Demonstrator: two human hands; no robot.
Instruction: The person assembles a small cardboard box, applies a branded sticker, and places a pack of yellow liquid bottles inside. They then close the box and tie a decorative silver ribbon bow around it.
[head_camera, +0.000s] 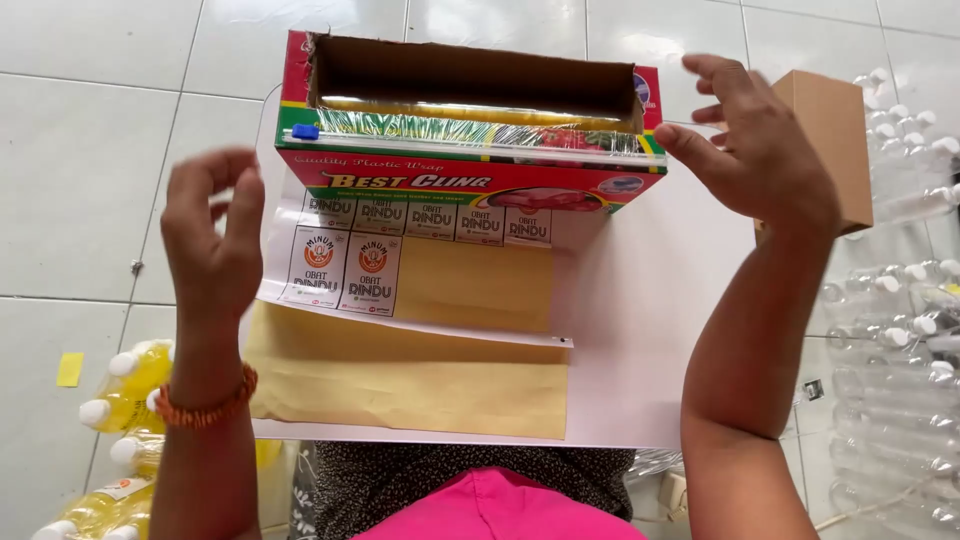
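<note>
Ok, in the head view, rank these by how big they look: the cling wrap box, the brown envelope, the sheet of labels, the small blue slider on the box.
1. Brown envelope, though partly covered, so close with the next.
2. Cling wrap box; ranking against the envelope is unsure.
3. Sheet of labels, part hidden under the box.
4. Blue slider, clearly smallest.

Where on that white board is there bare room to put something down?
The white board is bare on its right side, between the tan sheet and the right hand. The top is crowded: wrap box, label sheet. Bottles fill the floor at right.
</note>
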